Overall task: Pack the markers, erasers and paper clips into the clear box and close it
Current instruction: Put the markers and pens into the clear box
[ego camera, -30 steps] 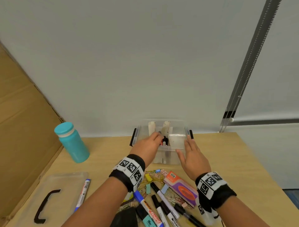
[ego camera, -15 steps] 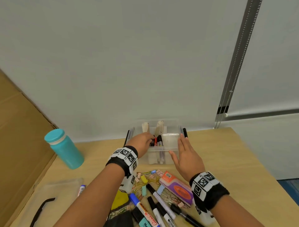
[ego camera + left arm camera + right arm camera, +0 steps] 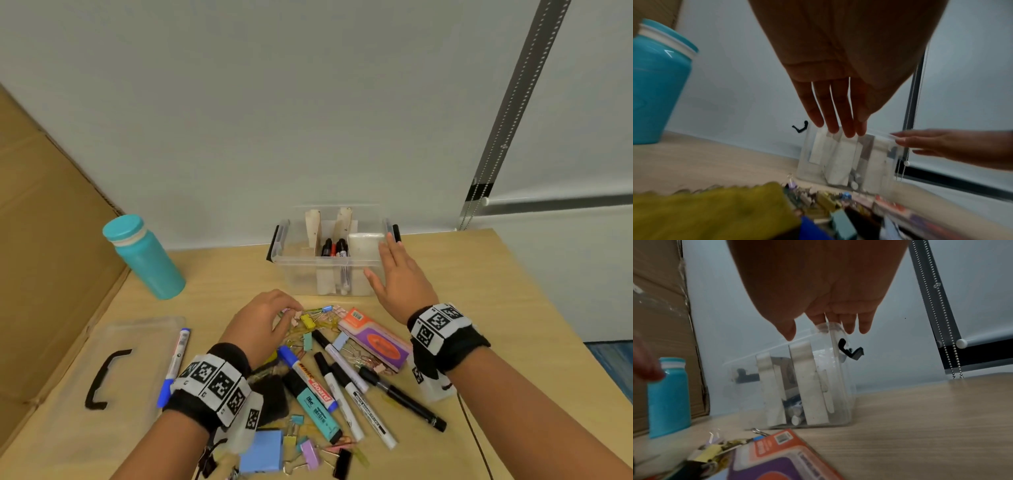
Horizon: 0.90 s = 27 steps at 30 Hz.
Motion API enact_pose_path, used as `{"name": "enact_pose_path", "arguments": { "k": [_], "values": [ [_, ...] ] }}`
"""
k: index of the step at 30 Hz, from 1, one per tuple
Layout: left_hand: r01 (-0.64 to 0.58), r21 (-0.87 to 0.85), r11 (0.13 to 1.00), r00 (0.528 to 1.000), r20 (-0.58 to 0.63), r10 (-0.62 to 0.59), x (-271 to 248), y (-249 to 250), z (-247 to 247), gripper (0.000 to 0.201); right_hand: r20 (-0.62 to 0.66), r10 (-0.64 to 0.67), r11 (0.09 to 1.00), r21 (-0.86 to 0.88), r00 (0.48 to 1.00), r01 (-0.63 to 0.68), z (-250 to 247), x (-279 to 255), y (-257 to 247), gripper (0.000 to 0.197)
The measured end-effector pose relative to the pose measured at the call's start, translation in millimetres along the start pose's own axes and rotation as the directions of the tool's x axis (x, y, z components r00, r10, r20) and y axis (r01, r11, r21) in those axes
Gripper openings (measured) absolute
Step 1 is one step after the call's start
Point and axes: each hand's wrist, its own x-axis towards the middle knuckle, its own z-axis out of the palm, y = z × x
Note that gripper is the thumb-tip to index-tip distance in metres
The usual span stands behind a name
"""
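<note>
The clear box (image 3: 298, 270) stands open at the back of the table, with markers (image 3: 334, 247) in its middle compartment and a white eraser (image 3: 363, 244) in the right one. My right hand (image 3: 383, 260) rests with straight fingers on the box's front right corner (image 3: 828, 327). My left hand (image 3: 287, 310) hovers over the pile of coloured binder clips (image 3: 317, 320), fingers straight and holding nothing (image 3: 838, 126). Loose markers (image 3: 346, 383), a teal highlighter (image 3: 317, 407) and an orange-purple eraser pack (image 3: 375, 339) lie between my wrists.
The clear lid (image 3: 137, 339) with its black handle (image 3: 102, 380) lies at front left, a blue marker (image 3: 176, 363) on it. A teal bottle (image 3: 144, 257) stands at back left beside cardboard (image 3: 41, 240). A blue block (image 3: 262, 450) and more clips (image 3: 308, 452) lie near me.
My left hand has drawn back out of the box and come down over the clip pile. The right hand has stayed at the box's right front corner.
</note>
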Motion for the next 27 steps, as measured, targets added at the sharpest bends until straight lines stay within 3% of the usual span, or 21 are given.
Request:
{"name": "enact_pose_path", "arguments": {
  "k": [3,6,8,10,13,19,23,27],
  "values": [
    [0.020,0.031,0.999,0.991,0.133,-0.024,-21,1,9,0.023,-0.117,-0.033,0.997,0.059,0.993,0.040,-6,-21,-4,0.060],
    [-0.005,0.089,0.996,0.966,0.257,-0.019,-33,7,20,0.025,-0.313,-0.236,0.964,0.042,0.920,0.261,-12,-57,-13,0.026],
    [-0.057,0.130,0.990,0.944,0.329,0.011,-36,15,27,0.029,-0.173,-0.321,0.944,0.021,0.931,0.330,-14,-80,-16,0.010],
    [-0.128,0.151,0.980,0.925,0.374,0.063,-34,25,36,0.035,0.134,-0.271,0.962,0.017,0.953,0.271,-10,-100,-14,0.003],
    [-0.220,0.210,0.953,0.900,0.421,0.115,-24,40,53,0.040,0.440,-0.122,0.977,-0.107,0.890,0.187,0,-121,-6,0.016],
    [-0.299,0.375,0.877,0.846,0.529,0.062,0,51,71,0.052,0.526,0.037,0.985,-0.164,0.850,0.058,14,-135,3,0.036],
    [-0.329,0.388,0.861,0.844,0.530,0.083,9,56,70,0.044,0.477,0.067,0.997,0.010,0.876,-0.081,13,-132,3,0.036],
    [-0.347,0.384,0.856,0.832,0.548,0.091,15,57,70,0.037,0.498,-0.005,0.975,0.195,0.867,-0.107,16,-133,-6,0.038]
  ]
}}
